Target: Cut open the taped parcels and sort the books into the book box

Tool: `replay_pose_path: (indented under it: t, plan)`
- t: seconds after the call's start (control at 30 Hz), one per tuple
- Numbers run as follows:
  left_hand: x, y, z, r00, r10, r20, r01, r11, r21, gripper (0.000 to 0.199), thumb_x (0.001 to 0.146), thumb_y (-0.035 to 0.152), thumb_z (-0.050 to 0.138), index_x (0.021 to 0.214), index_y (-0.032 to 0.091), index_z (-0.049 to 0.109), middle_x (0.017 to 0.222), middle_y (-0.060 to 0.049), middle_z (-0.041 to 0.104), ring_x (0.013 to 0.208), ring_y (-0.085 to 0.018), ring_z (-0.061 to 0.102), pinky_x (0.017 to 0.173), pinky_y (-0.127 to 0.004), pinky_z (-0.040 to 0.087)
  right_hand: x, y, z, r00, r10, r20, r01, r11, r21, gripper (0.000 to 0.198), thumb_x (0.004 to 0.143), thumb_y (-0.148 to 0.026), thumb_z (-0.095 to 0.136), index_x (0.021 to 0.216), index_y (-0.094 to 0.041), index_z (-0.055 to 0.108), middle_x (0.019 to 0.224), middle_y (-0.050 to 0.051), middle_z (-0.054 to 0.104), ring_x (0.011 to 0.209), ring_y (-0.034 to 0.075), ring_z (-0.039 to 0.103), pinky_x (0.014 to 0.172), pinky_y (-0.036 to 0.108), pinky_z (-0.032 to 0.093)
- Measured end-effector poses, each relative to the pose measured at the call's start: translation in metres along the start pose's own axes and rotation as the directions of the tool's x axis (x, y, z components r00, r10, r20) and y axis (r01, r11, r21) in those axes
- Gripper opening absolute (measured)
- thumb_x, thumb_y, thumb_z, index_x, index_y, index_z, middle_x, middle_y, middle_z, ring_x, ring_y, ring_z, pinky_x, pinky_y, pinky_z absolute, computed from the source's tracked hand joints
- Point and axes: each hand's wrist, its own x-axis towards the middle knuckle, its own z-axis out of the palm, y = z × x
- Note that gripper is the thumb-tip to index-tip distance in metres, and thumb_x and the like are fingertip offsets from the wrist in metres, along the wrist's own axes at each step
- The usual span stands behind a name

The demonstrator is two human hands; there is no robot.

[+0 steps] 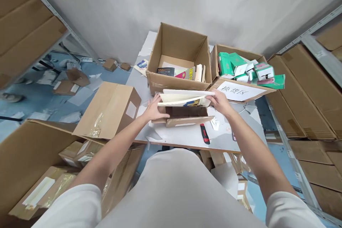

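Note:
Several books (184, 98) with pale covers and page edges are gripped together between my hands, standing on edge above a small open cardboard box (189, 122). My left hand (154, 109) holds their left end, its thumb stretched out low over the small box. At the right end, the fingers and thumb of my right hand (219, 101) pinch the books' corner. Part of a blue and yellow cover shows on the nearest one. A red and black box cutter (205, 134) lies on the white table (173, 138) just right of the small box.
Behind the books stands a large open carton (179, 82) with several books inside. To its right, another carton (242, 91) holds green and white boxes. A closed carton (107, 107) is at left, above a big carton of parcels (50, 188). Shelves with cartons (307, 89) flank the right.

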Motion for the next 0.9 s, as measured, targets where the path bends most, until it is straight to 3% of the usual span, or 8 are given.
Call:
replay_pose_path:
  t: [0.1,0.2,0.37,0.5,0.57,0.73,0.8,0.9]
  plan:
    - [0.009,0.026,-0.010,0.973,0.010,-0.232,-0.052,0.983,-0.178,0.078,0.075,0.062,0.061,0.137,0.018,0.045,0.140,-0.018,0.049,0.133,-0.034,0.042,0.108,-0.058,0.032,0.009,-0.011,-0.037,0.993,-0.083,-0.084,0.086,0.996,0.037,0.031,0.092,-0.045,0.043,0.082,-0.020,0.057,0.081,0.004,0.057,0.079,0.019,0.054,0.075,0.031,0.044]
    - [0.017,0.050,-0.029,0.896,-0.007,-0.445,-0.226,0.854,-0.469,0.056,0.078,0.059,0.059,0.114,0.015,0.061,0.111,-0.014,0.068,0.108,-0.027,0.063,0.098,-0.047,0.047,0.014,-0.018,-0.073,0.969,-0.128,-0.212,0.149,0.985,0.085,0.033,0.091,-0.048,0.045,0.082,-0.020,0.059,0.078,0.003,0.057,0.077,0.019,0.055,0.073,0.032,0.045]
    - [0.022,0.089,-0.079,0.687,-0.123,-0.717,-0.431,0.724,-0.538,0.045,0.074,0.055,0.068,0.099,0.018,0.064,0.100,-0.009,0.072,0.094,-0.022,0.068,0.086,-0.037,0.055,0.009,-0.023,-0.111,0.913,-0.151,-0.378,0.254,0.937,0.240,0.041,0.087,-0.059,0.047,0.102,-0.024,0.061,0.096,0.006,0.062,0.091,0.022,0.061,0.077,0.037,0.050]
    - [0.016,0.122,-0.115,0.561,-0.220,-0.798,-0.470,0.709,-0.526,0.048,0.073,0.055,0.069,0.105,0.019,0.062,0.106,-0.008,0.070,0.105,-0.022,0.065,0.092,-0.035,0.053,0.003,-0.030,-0.100,0.933,-0.028,-0.360,0.224,0.827,0.516,0.065,0.072,-0.065,0.065,0.122,-0.028,0.048,0.112,0.008,0.063,0.100,0.023,0.063,0.074,0.036,0.055]
    - [0.007,0.134,-0.124,0.597,-0.280,-0.752,-0.467,0.641,-0.609,0.049,0.074,0.054,0.069,0.109,0.020,0.061,0.110,-0.009,0.069,0.109,-0.023,0.063,0.095,-0.037,0.052,0.000,-0.033,-0.083,0.967,0.046,-0.250,0.138,0.730,0.670,0.059,0.073,-0.061,0.067,0.117,-0.027,0.049,0.101,0.006,0.067,0.088,0.021,0.068,0.068,0.033,0.057]
    - [-0.019,0.144,-0.121,0.902,-0.294,-0.316,-0.223,0.311,-0.924,0.056,0.068,0.044,0.078,0.114,0.016,0.061,0.115,-0.014,0.069,0.117,-0.032,0.059,0.103,-0.046,0.047,-0.002,-0.035,-0.042,0.968,0.226,-0.105,0.014,0.373,0.928,0.041,0.077,-0.054,0.065,0.104,-0.026,0.052,0.074,-0.002,0.068,0.056,0.015,0.066,0.049,0.028,0.057]
    - [-0.026,0.143,-0.117,0.937,-0.280,-0.210,-0.167,0.169,-0.971,0.052,0.072,0.041,0.075,0.115,0.015,0.061,0.117,-0.014,0.068,0.121,-0.034,0.055,0.107,-0.048,0.044,0.002,-0.038,-0.035,0.956,0.264,-0.130,0.059,0.262,0.963,0.040,0.073,-0.049,0.070,0.102,-0.026,0.054,0.078,-0.002,0.069,0.057,0.015,0.067,0.050,0.027,0.058]
    - [-0.032,0.142,-0.114,0.942,-0.261,-0.212,-0.217,0.010,-0.976,0.045,0.081,0.041,0.065,0.118,0.016,0.061,0.120,-0.011,0.066,0.126,-0.033,0.051,0.109,-0.049,0.041,0.009,-0.048,-0.034,0.923,0.340,-0.181,0.119,0.193,0.974,0.034,0.073,-0.043,0.071,0.099,-0.026,0.055,0.081,-0.002,0.069,0.058,0.013,0.067,0.049,0.025,0.058]
